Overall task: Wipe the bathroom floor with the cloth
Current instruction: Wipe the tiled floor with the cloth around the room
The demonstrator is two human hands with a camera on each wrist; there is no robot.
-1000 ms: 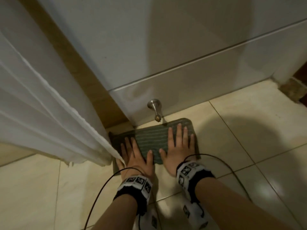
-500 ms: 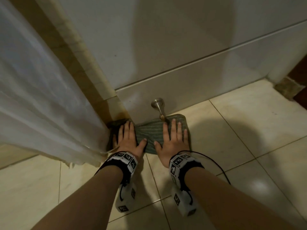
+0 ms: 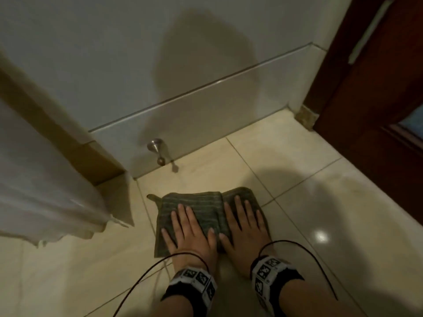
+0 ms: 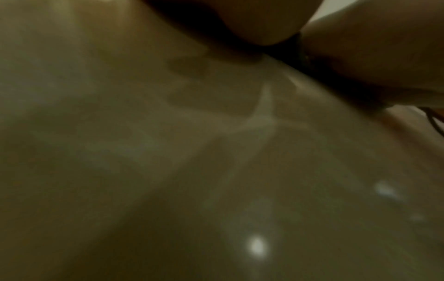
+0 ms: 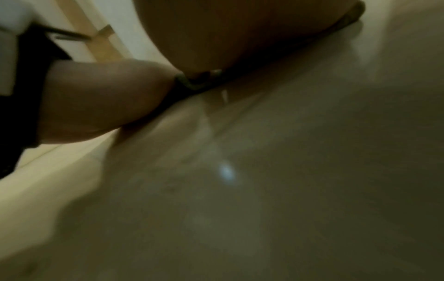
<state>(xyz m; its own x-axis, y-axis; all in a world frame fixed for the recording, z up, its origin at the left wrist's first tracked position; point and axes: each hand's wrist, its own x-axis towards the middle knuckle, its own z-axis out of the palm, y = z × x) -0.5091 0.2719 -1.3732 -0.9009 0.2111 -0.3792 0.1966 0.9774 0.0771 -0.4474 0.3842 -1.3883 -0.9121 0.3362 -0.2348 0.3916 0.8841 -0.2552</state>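
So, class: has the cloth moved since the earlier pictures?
Yes. The cloth has slid back from the door stopper on the wall, toward the person.

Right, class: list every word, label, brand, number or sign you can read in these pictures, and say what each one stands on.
There are no readable words, numbers or brands.
The left wristband and right wristband carry black-and-white square marker patterns, not text.
The cloth shows only stripes.
Both wrist views are too blurred to show any writing.

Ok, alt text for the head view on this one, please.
Both hands, left hand and right hand, press flat on a green striped cloth on the beige tiled floor. A metal doorstop juts from the wall beyond; a white curtain hangs left.
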